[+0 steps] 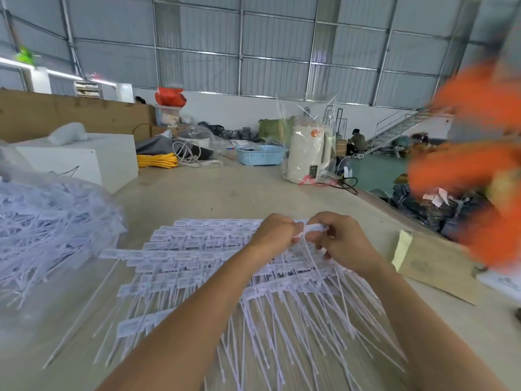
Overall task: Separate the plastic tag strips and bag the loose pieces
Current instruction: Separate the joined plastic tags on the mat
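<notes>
Rows of white plastic tag strips (197, 249) lie spread over the table, label heads in bands and thin tails fanning toward me. Above their far end, my left hand (275, 231) and my right hand (339, 238) meet, both with curled fingers. Between them they pinch one strip of joined white tags (314, 228), whose tails hang down under the hands. At the left edge sits a clear plastic bag (42, 230) heaped with loose white tags.
A brown envelope (434, 266) lies right of the strips. Farther back stand a white kettle wrapped in clear plastic (308, 153), a blue basket (259, 155), yellow cable (158, 160) and a white box (84, 159). A blurred orange shape (479, 153) fills the right side.
</notes>
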